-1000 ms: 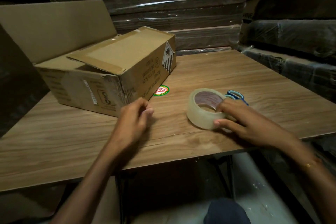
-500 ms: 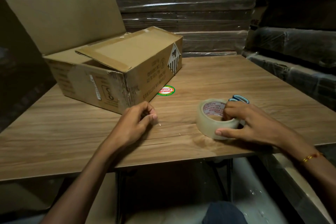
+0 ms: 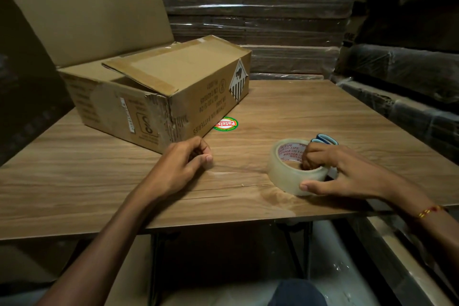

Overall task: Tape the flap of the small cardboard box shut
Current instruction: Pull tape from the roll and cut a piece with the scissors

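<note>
R hand point(image 3: 347, 171) grips tape roll point(image 3: 288, 171) on table point(image 3: 285, 107).
L hand point(image 3: 183, 169) loosely curled, pinching what – can't tell; box point(image 3: 159, 97) flap ajar.

The right hand point(image 3: 347, 171) gripped the tape roll point(image 3: 293, 169) on the wooden table point(image 3: 310, 112), fingers inside its core. The left hand point(image 3: 183, 166) rested curled near the cardboard box point(image 3: 159, 92) (one flap point(image 3: 173, 64) raised).

Box point(image 3: 159, 92) left of tape roll point(image 3: 290, 169)
</note>
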A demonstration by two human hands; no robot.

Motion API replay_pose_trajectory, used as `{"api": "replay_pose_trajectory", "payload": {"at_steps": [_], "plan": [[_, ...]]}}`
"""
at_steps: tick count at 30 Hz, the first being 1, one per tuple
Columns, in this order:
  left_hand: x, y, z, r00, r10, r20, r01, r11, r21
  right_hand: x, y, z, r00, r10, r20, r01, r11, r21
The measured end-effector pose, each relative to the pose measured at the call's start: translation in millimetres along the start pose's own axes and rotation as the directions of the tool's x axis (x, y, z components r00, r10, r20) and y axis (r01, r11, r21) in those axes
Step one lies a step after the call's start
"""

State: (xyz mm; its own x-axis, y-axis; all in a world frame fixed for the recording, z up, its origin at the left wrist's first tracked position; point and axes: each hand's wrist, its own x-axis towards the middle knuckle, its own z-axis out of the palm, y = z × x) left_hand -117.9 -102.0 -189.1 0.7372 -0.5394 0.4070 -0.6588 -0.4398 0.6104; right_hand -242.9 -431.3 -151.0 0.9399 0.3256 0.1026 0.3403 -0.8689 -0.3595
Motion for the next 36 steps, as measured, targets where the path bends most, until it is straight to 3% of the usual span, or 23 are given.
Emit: {"api": "replay_pose_trajectory", "payload": {"at_steps": [9, 14, 16, 18, 20, 22, 24, 28, 36], "plan": [[2, -1, 1, 1.000, -0.010, -0.006, 0.010, 1.000, 0.006, 1, 8, 0, 0.999, -0.048, 0.007, 0.048, 0.999, 0.018], [5, 1, 2, 0.999, -0.046, 0.002, 0.046, 0.999, -0.016, -4, 8, -8, 0.998, 0.018, 0.066, -0.022, 0.998, 0.061], [5, 0, 2, 0.998, -0.055, 0.005, 0.055, 0.998, -0.040, -9, 10, -17, 0.997, 0.068, -0.031, -0.060, 0.977, 0.204], [5, 0, 2, 0.999, -0.054, 0.000, 0.054, 0.997, -0.056, -9, 20, -30, 0.958, 0.142, -0.249, -0.082, 0.969, 0.235], [5, 0, 2, 0.998, -0.060, -0.005, 0.059, 0.996, -0.059, -2, 34, -41, 0.903, 0.252, -0.349, -0.231, 0.968, 0.100], [5, 1, 1, 0.998, -0.066, -0.010, 0.065, 0.996, -0.060, 13, 48, -44, 0.883, 0.376, -0.280, -0.408, 0.911, -0.064], [4, 1, 1, 0.998, -0.066, -0.011, 0.065, 0.996, -0.065, 31, 61, -40, 0.867, 0.455, -0.203, -0.494, 0.839, -0.230], [2, 0, -1, 0.998, -0.058, -0.016, 0.057, 0.996, -0.061, 61, 69, -26, 0.835, 0.528, -0.154, -0.547, 0.769, -0.330], [-1, 2, -1, 0.998, -0.061, -0.017, 0.058, 0.991, -0.117, 70, 70, -37, 0.846, 0.498, -0.190, -0.518, 0.684, -0.513]]}}
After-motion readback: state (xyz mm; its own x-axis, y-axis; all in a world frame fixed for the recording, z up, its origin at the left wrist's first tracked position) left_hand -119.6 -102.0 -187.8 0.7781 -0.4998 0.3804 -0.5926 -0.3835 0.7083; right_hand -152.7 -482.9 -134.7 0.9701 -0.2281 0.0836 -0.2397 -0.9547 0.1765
